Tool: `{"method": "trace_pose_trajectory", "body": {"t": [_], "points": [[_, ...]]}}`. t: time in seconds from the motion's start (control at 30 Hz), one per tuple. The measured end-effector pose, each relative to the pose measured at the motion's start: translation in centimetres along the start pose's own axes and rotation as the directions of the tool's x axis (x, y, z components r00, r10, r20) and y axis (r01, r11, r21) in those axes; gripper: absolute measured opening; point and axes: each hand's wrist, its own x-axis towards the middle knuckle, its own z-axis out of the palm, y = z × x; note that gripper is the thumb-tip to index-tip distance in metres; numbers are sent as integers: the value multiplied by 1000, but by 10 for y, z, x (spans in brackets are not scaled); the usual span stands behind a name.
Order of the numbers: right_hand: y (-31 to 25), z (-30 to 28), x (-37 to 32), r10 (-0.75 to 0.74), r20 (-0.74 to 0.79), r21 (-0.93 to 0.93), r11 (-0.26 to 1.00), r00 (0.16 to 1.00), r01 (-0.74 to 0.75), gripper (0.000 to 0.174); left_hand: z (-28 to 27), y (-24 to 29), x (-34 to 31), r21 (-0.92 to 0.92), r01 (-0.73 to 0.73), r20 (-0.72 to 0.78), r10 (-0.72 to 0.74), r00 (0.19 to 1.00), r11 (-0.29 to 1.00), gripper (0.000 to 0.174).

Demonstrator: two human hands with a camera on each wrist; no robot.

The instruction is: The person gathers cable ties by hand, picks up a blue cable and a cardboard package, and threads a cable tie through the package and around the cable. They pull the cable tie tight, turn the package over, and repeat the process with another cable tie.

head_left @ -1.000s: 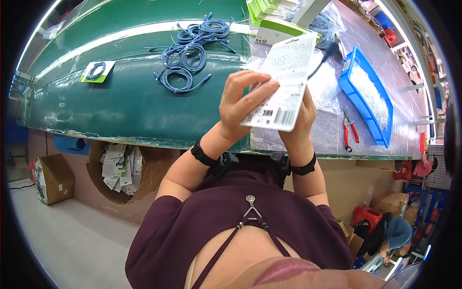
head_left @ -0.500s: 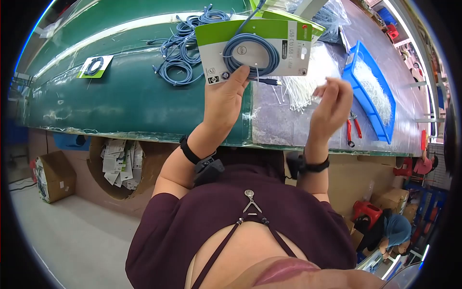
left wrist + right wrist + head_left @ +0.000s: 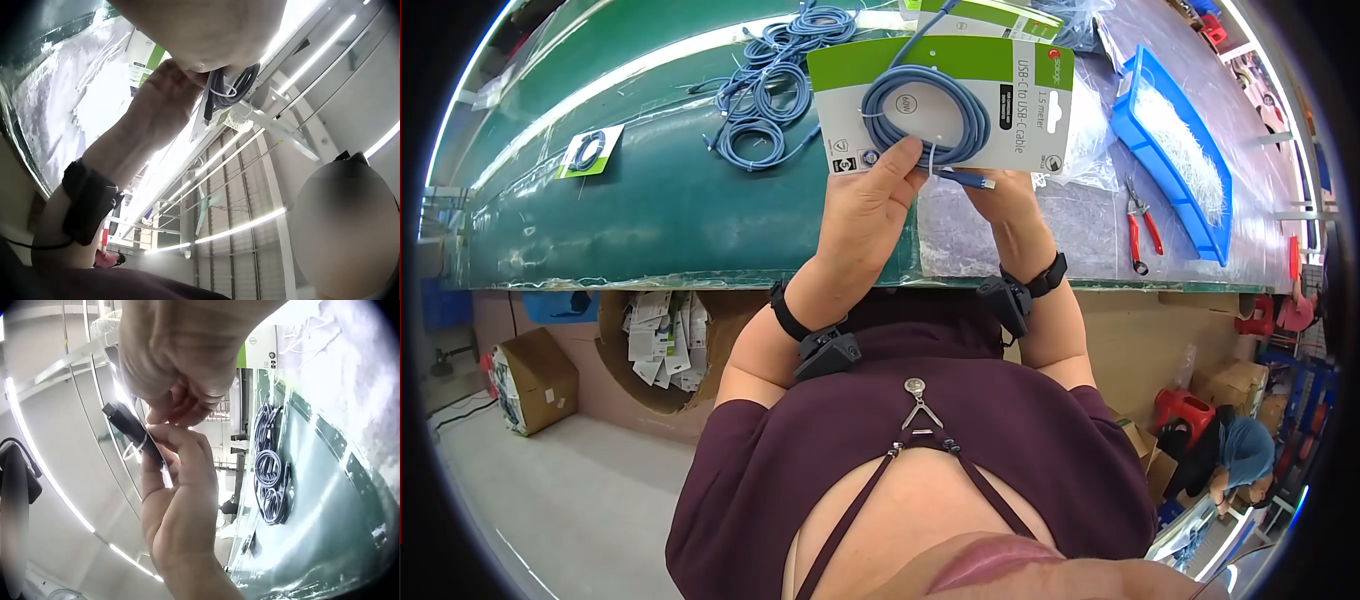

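Observation:
In the head view, my left hand (image 3: 865, 215) holds a green-and-white cable card (image 3: 840, 110), thumb on the front and fingers behind. On the card lies a coiled blue USB-C cable (image 3: 977, 115), its plug (image 3: 972, 180) past the lower edge. A white cable tie (image 3: 932, 158) loops the coil near my thumb. My right hand (image 3: 1005, 205) is behind the card's lower right part, its fingers hidden there. In the right wrist view, the right hand (image 3: 187, 356) has curled fingers close to the left fingertips at the card's back; I cannot tell what they hold.
Several coiled blue cables (image 3: 800, 42) lie on the green table top, with another carded cable (image 3: 590, 152) further left. To the right are red-handled cutters (image 3: 1135, 240) and a blue tray (image 3: 1145, 130) of white strips. A box of cards (image 3: 665, 340) stands below the table.
The card turned from its printed back to its front with the coil, held in my left hand. My right hand left it, moved off to the right, then came back behind it.

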Motion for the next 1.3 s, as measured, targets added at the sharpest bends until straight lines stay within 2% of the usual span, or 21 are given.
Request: {"method": "trace_pose_trajectory", "body": {"t": [0.17, 0.2, 0.27, 0.3, 0.37, 0.4, 0.43, 0.53, 0.57, 0.67, 0.83, 0.9, 0.93, 0.97, 1.0, 1.03, 1.07, 1.13, 1.2, 1.23, 1.3], "points": [[5, 11, 2, -32, -135, 121, 991, 990, 48, 48, 2, 3, 0, 13, -19, 38, 19, 999, 1000, 31], [7, 11, 5, 22, -168, 314, 949, 985, 33, 48, 2, 4, 0, 9, -29, 65, 28, 997, 1000, 31], [12, 8, 12, 133, -200, 657, 753, 971, 32, 47, 2, 6, 3, 17, -18, 72, 17, 997, 1000, 31], [15, 6, 12, 128, -200, 658, 752, 971, 37, 47, 2, 6, 5, 17, -12, 73, 11, 997, 1000, 31], [27, 2, 6, -14, -259, 159, 986, 966, 57, 45, -1, 5, 7, 25, 2, 75, -4, 997, 1000, 31], [31, 2, 3, -88, -257, -120, 991, 962, 59, 44, -5, 3, 8, 25, 9, 66, -11, 998, 1000, 31], [33, 3, 1, -89, -260, -118, 991, 962, 59, 44, -7, 2, 10, 23, 15, 56, -16, 998, 1000, 32], [37, 8, -3, -392, -129, -462, 837, 911, 295, 40, -8, 0, 9, 16, 30, 46, -31, 998, 999, 32], [38, 8, -5, -393, -133, -459, 838, 910, 294, 40, -8, -1, 8, 6, 40, 44, -40, 998, 999, 33], [38, 6, -10, -548, 45, -805, 476, 835, 355, 40, -7, -2, 8, -8, 32, 41, -31, 999, 999, 33], [35, 17, -5, -578, 94, -889, 318, 811, 330, 38, -10, -11, 13, -12, -65, 64, 65, 996, 998, 35], [24, 23, -4, -362, -188, -497, 837, 913, 230, 35, -14, -11, 20, 5, -119, 88, 118, 989, 993, 35], [19, 28, -1, -200, -251, -198, 968, 947, 151, 34, -16, -11, 23, 82, -153, 70, 148, 987, 985, 35], [17, 30, 1, -213, -248, -189, 967, 945, 168, 34, -17, -10, 26, 159, -185, 54, 179, 982, 970, 36], [16, 30, 0, -26, -237, 227, 970, 971, 82, 33, -20, -9, 28, 236, -208, 40, 205, 978, 949, 37], [17, 27, -3, 144, -154, 601, 799, 978, -23, 32, -23, -8, 27, 246, -208, 48, 203, 978, 947, 37], [18, 23, -7, 266, -11, 867, 482, 964, -123, 32, -26, -8, 23, 182, -148, 135, 124, 983, 972, 41], [22, 3, -6, 235, -3, 835, 536, 972, -127, 31, -28, -6, 16, 64, -1, 315, -20, 949, 998, 50], [20, -18, 1, 170, 52, 746, 648, 984, -152, 32, -24, 13, 17, 99, 52, 295, -79, 952, 994, 53], [16, -23, 0, 168, 51, 753, 641, 984, -149, 32, -23, 26, 16, 120, 101, 263, -129, 956, 988, 57], [4, -34, -2, 209, 154, 645, 720, 966, -258, 32, -32, 44, 15, 140, 151, 215, -179, 960, 979, 61]]}}
